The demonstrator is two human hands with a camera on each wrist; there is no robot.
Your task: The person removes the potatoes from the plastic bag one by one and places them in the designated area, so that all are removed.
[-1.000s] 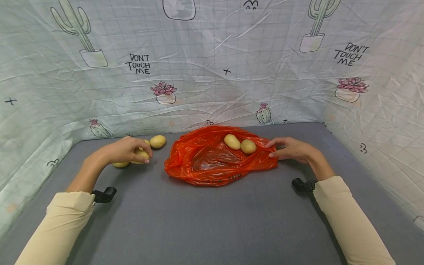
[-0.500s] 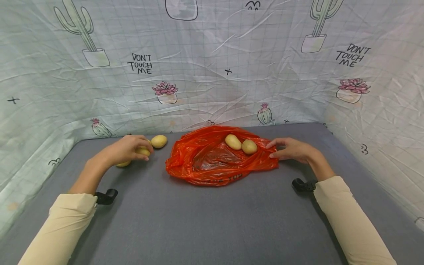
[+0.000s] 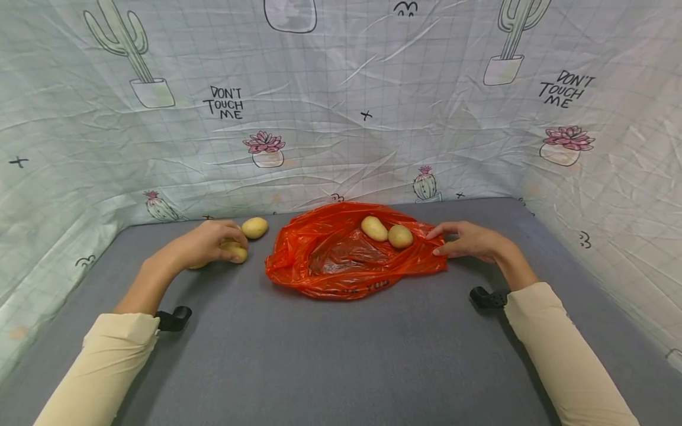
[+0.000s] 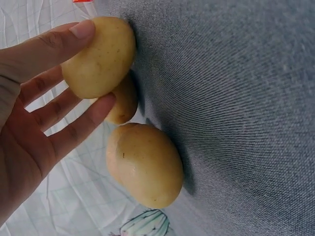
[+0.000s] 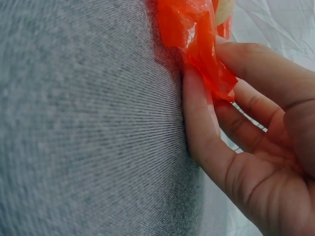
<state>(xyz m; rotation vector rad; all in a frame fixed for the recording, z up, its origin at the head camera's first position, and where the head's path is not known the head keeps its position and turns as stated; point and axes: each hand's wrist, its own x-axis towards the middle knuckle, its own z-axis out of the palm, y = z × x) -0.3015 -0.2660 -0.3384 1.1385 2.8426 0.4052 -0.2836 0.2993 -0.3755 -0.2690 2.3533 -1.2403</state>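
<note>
My left hand [image 3: 205, 244] holds a yellow potato [image 4: 101, 61] between thumb and fingers, low over the table. Other potatoes [image 4: 150, 164] lie close by in the left wrist view, partly overlapping one another; from the head, the hand hides most of them. A further potato [image 3: 254, 228] sits just beyond the fingers. On the right, my right hand [image 3: 471, 241] pinches the edge of a red plastic bag [image 3: 330, 290], thumb on one side and fingers on the other. The bag lies spread with its mouth open, and two potatoes [image 3: 375, 228] rest inside at its right part.
A grey cloth covers the table [image 3: 330, 355]. Behind and at both sides hangs a pale sheet [image 3: 341, 118] printed with cacti and lettering. Each wrist wears a black camera mount [image 3: 487, 297].
My left hand has shifted slightly right and its fingers have come round a potato, which moved a little to the right with it. The right hand keeps its grip on the bag's edge.
</note>
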